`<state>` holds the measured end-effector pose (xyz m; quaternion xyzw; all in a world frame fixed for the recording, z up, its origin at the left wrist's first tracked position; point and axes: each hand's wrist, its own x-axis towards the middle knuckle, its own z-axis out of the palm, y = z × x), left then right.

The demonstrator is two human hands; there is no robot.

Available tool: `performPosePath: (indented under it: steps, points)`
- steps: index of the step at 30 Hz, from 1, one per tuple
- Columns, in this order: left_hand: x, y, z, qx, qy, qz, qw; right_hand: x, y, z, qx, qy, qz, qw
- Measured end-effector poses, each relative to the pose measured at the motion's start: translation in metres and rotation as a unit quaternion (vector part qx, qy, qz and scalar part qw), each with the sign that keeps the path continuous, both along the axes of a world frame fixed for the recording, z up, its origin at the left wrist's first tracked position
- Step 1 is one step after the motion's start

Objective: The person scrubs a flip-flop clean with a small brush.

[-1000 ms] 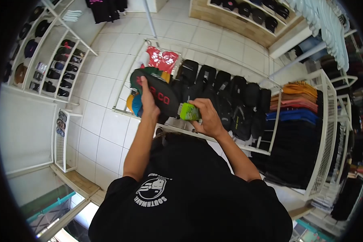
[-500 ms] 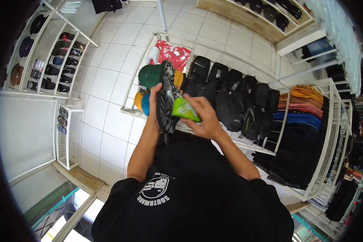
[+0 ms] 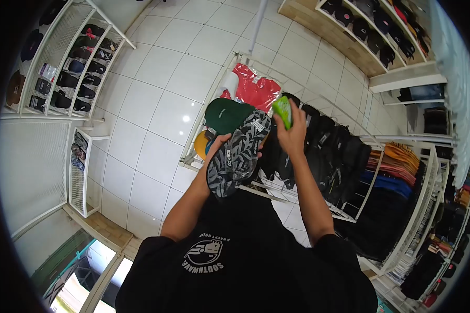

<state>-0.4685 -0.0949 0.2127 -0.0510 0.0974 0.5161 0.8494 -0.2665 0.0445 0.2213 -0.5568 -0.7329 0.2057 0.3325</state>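
My left hand [image 3: 218,147] grips a cap [image 3: 238,154] with a black and grey leaf pattern, its underside turned toward me above my chest. My right hand [image 3: 292,134] is raised higher and to the right, closed around a small green object [image 3: 283,111] held near the rack. Both hands are over a white wire rack [image 3: 269,190] filled with caps.
On the rack lie a green cap [image 3: 226,115], a red packaged item [image 3: 254,90] and a row of black caps [image 3: 329,151]. Folded shirts [image 3: 397,177] fill shelves at the right. White shelves with caps [image 3: 62,68] stand at the left on a tiled floor [image 3: 162,104].
The cap has turned from its edge to show its patterned underside. My right hand has lifted the green object up and away from the cap toward the rack.
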Motion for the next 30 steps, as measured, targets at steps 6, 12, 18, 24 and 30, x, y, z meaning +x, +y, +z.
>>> performPosePath:
  steps: [6,12,18,24,30]
  points:
    - [-0.025,-0.007,-0.027,-0.068,-0.002,0.006,0.998,-0.017,-0.006,-0.063,-0.086,-0.025,0.083,0.992]
    - [-0.053,0.001,-0.037,-0.126,0.026,0.015,0.992,-0.022,0.074,-0.175,-0.056,-0.027,0.030,0.998]
    - [-0.073,-0.022,-0.103,-0.273,0.113,0.049,0.954,-0.052,0.123,-0.223,-0.172,-0.133,0.122,0.968]
    - [-0.075,-0.023,-0.096,-0.294,0.110,0.075,0.946,-0.053,0.126,-0.254,-0.163,-0.113,0.120,0.973]
    - [-0.074,-0.031,-0.100,-0.244,0.109,0.040,0.963,-0.056,0.058,-0.142,-0.304,0.123,0.059,0.943]
